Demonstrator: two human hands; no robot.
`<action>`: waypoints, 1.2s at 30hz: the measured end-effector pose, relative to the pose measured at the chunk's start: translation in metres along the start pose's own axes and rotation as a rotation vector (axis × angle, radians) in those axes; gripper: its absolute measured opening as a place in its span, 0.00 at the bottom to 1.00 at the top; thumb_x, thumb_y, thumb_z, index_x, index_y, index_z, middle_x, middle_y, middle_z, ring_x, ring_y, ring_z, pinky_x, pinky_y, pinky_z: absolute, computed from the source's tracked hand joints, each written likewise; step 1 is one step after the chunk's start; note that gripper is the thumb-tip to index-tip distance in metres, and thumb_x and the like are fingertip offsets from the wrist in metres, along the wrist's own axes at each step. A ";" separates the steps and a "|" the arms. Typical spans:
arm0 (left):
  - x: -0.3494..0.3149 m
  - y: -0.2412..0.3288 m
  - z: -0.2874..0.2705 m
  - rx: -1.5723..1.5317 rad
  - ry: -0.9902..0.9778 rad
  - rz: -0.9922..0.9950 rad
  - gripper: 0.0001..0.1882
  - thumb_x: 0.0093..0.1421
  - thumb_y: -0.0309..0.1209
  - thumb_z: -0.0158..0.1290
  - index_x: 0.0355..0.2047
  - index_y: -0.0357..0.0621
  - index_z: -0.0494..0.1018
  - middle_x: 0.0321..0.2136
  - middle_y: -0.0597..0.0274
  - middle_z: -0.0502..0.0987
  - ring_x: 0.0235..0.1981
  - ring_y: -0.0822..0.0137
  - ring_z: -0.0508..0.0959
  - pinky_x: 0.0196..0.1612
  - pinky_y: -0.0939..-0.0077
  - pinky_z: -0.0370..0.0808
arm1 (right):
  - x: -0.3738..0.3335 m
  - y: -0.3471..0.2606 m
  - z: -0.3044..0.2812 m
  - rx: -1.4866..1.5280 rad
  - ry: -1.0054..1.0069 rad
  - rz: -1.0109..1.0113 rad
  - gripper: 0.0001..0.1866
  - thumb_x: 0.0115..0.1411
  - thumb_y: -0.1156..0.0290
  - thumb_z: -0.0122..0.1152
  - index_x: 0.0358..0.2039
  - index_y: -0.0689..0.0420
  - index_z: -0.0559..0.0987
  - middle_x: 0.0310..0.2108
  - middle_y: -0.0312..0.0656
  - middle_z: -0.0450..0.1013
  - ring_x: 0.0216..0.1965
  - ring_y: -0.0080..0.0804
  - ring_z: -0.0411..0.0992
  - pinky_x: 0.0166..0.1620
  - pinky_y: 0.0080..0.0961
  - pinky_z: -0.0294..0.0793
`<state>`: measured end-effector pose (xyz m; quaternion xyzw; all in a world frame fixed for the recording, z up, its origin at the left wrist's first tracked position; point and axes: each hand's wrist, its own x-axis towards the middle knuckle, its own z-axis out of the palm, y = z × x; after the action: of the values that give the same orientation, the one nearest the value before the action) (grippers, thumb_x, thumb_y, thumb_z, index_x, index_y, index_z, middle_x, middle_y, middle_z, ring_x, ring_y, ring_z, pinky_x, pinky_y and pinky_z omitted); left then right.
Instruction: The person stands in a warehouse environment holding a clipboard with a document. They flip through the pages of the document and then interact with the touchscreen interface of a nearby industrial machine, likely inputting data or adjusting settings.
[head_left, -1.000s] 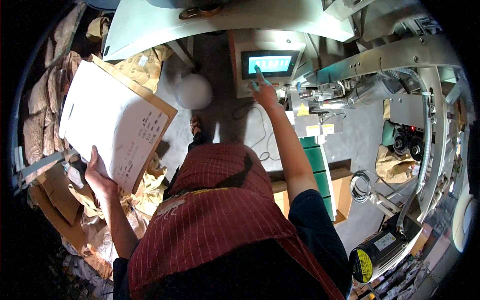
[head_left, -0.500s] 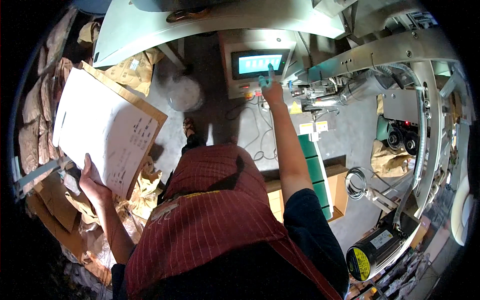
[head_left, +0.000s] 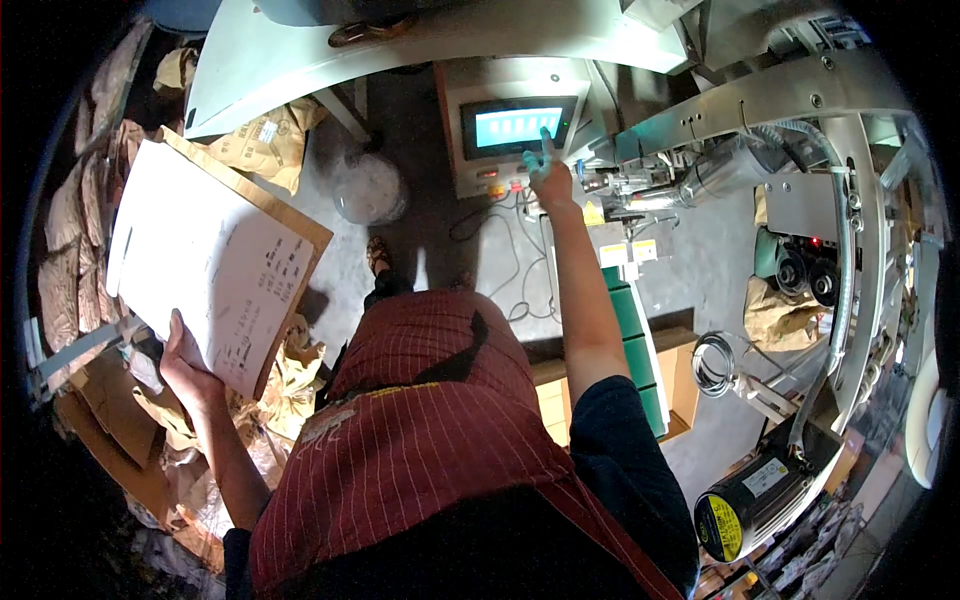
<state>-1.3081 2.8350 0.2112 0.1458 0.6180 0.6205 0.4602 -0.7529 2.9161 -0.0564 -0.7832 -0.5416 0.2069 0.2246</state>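
Observation:
My left hand (head_left: 190, 372) grips the lower edge of a brown clipboard (head_left: 292, 216), its thumb over a stack of white paper sheets (head_left: 195, 255) with handwriting on them. The board is tilted, off to my left. At the far centre my right hand (head_left: 550, 182) reaches to a lit touchscreen (head_left: 520, 127). Its index finger is stretched out over the right part of the screen, and the other fingers are partly bent with nothing in them. I cannot tell whether the fingertip touches the glass. The screen sits in a pale control box (head_left: 482, 178) with small buttons below it.
A green conveyor belt (head_left: 636, 350) runs beside my right arm, near a cardboard box (head_left: 684, 385). Metal machinery (head_left: 850, 240) and a black motor (head_left: 765, 500) stand to the right. Brown paper sacks (head_left: 265, 145) lie to the left; cables (head_left: 515, 260) cross the floor.
My right hand has shifted very slightly right, its index finger still over the right part of the screen. The clipboard stays almost where it was in my left hand.

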 end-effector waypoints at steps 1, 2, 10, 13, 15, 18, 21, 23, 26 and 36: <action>-0.002 0.001 0.001 -0.002 0.008 0.009 0.25 0.65 0.33 0.54 0.57 0.27 0.67 0.51 0.52 0.76 0.52 0.57 0.75 0.59 0.63 0.67 | -0.001 0.001 0.002 -0.009 0.000 0.004 0.34 0.65 0.52 0.52 0.69 0.43 0.57 0.33 0.64 0.77 0.36 0.64 0.76 0.40 0.55 0.76; -0.004 0.003 0.004 -0.004 0.012 0.020 0.25 0.64 0.32 0.54 0.57 0.28 0.67 0.51 0.52 0.76 0.52 0.57 0.75 0.58 0.62 0.68 | 0.000 0.004 0.007 -0.016 0.003 0.008 0.33 0.65 0.52 0.53 0.68 0.44 0.59 0.33 0.64 0.77 0.37 0.64 0.76 0.40 0.55 0.76; -0.051 -0.001 0.024 0.187 -0.073 0.237 0.19 0.58 0.25 0.56 0.51 0.35 0.71 0.43 0.55 0.78 0.43 0.60 0.77 0.51 0.66 0.73 | -0.064 -0.034 0.068 0.593 -0.483 0.161 0.21 0.66 0.53 0.58 0.45 0.59 0.81 0.29 0.36 0.78 0.27 0.23 0.75 0.32 0.24 0.74; -0.047 -0.023 0.033 0.127 -0.347 0.218 0.17 0.57 0.22 0.55 0.48 0.35 0.73 0.38 0.59 0.79 0.38 0.67 0.78 0.46 0.72 0.75 | -0.076 -0.087 0.038 0.727 -0.475 0.012 0.21 0.68 0.55 0.57 0.48 0.60 0.79 0.32 0.36 0.79 0.31 0.24 0.76 0.35 0.24 0.74; -0.062 -0.031 0.057 0.137 -0.310 0.168 0.16 0.57 0.22 0.56 0.46 0.33 0.73 0.37 0.57 0.80 0.37 0.67 0.79 0.44 0.73 0.76 | -0.089 -0.158 -0.017 1.050 -0.477 0.159 0.23 0.69 0.54 0.54 0.51 0.62 0.78 0.44 0.42 0.78 0.38 0.26 0.76 0.43 0.26 0.75; -0.068 -0.026 0.066 0.126 -0.357 0.090 0.15 0.57 0.23 0.57 0.45 0.32 0.73 0.37 0.55 0.80 0.37 0.66 0.80 0.44 0.73 0.77 | -0.080 -0.202 -0.057 1.138 -0.441 0.061 0.27 0.71 0.50 0.47 0.55 0.61 0.75 0.48 0.42 0.77 0.47 0.28 0.74 0.50 0.31 0.73; -0.069 -0.033 0.071 0.129 -0.382 0.077 0.15 0.57 0.23 0.58 0.45 0.32 0.73 0.39 0.55 0.80 0.38 0.66 0.80 0.45 0.72 0.77 | -0.081 -0.246 -0.100 1.319 -0.407 0.017 0.31 0.71 0.46 0.44 0.61 0.58 0.70 0.47 0.39 0.76 0.45 0.29 0.74 0.49 0.30 0.72; -0.072 -0.038 0.071 0.170 -0.370 0.076 0.16 0.58 0.24 0.58 0.46 0.33 0.72 0.40 0.56 0.80 0.39 0.66 0.79 0.45 0.73 0.77 | -0.079 -0.251 -0.103 1.299 -0.364 0.050 0.31 0.70 0.51 0.53 0.63 0.61 0.67 0.51 0.40 0.73 0.51 0.29 0.71 0.58 0.28 0.66; -0.074 -0.036 0.072 0.156 -0.397 0.061 0.16 0.59 0.26 0.58 0.46 0.33 0.72 0.39 0.57 0.80 0.39 0.67 0.79 0.45 0.73 0.76 | -0.092 -0.273 -0.115 1.239 -0.387 -0.131 0.29 0.69 0.60 0.56 0.64 0.62 0.64 0.49 0.41 0.74 0.50 0.27 0.70 0.55 0.26 0.67; -0.057 -0.017 0.064 0.346 -0.564 0.072 0.19 0.62 0.33 0.58 0.49 0.34 0.73 0.41 0.59 0.79 0.40 0.70 0.78 0.45 0.75 0.74 | -0.108 -0.278 -0.088 1.089 -0.272 -0.237 0.26 0.66 0.67 0.55 0.62 0.60 0.64 0.48 0.41 0.72 0.47 0.27 0.69 0.52 0.25 0.69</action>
<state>-1.2233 2.8301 0.2307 0.4095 0.5572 0.4572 0.5593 -0.9484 2.8895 0.1838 -0.4547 -0.4649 0.5283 0.5459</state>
